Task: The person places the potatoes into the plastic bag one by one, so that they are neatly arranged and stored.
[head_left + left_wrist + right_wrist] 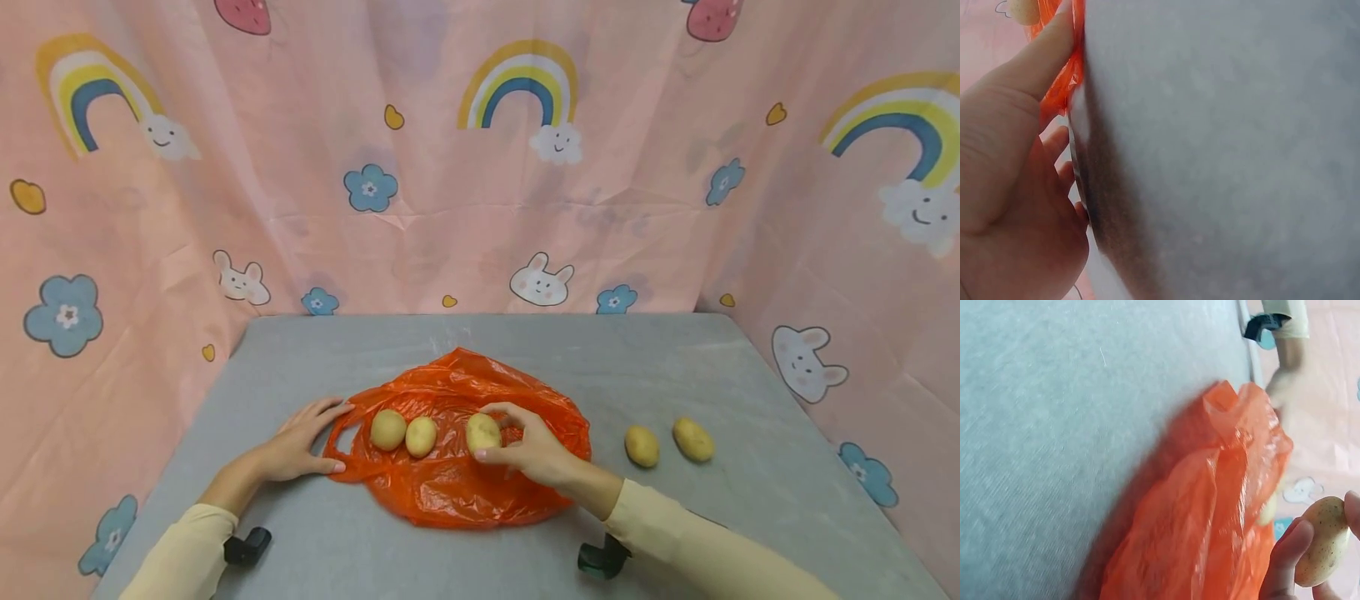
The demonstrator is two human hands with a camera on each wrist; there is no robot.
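Note:
An orange-red plastic bag [457, 492] lies spread on the grey table, its handle end to the left. On it, towards the left, two potatoes [387, 430] sit side by side. My right hand [536, 450] pinches another potato [483, 433] between thumb and fingers over the bag's middle; the right wrist view shows this speckled potato [1324, 540] between the fingertips. At the handle end, my left hand [300, 442] rests with thumb and fingers spread, their tips touching the bag's edge. The left wrist view shows its straight thumb against the orange plastic [1057, 100].
Two more potatoes, a rounder one [642, 446] and a longer one [693, 439], lie on the grey table [450, 562] right of the bag. A pink patterned curtain [450, 233] hangs behind the table and along both sides.

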